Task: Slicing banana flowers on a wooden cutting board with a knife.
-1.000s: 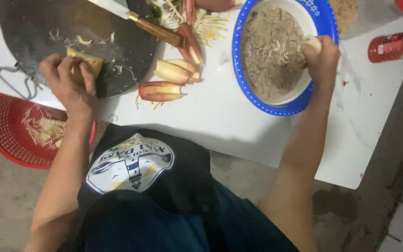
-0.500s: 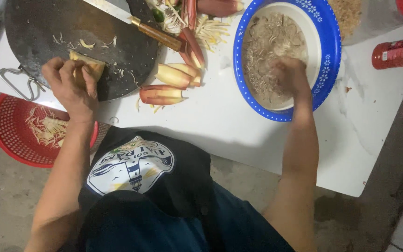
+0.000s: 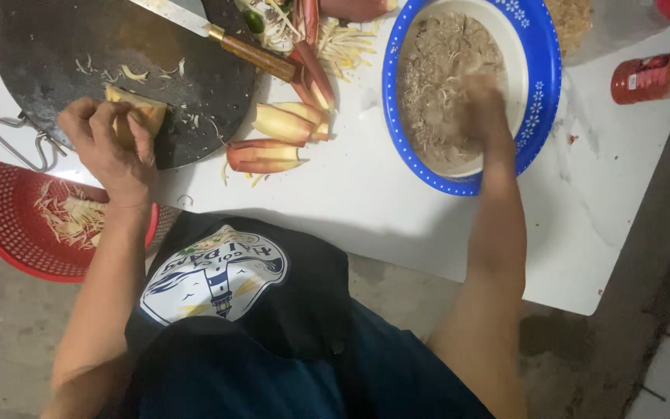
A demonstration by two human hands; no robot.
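A: On the left, what is happening?

B: The left hand point(image 3: 114, 151) has its fingers clenched on a pale yellow wedge point(image 3: 139, 115), pinning it to the dark round board point(image 3: 79, 39); the knife point(image 3: 219, 39) lies idle beside it.

A: And right?

B: The right hand point(image 3: 484, 109) is down in the blue-rimmed bowl point(image 3: 546, 85) on the desk point(image 3: 366, 209), blurred, so I cannot tell its grip. A moment ago it sat at the far rim. The step looks like stirring shreds; next would call for taking up the knife.
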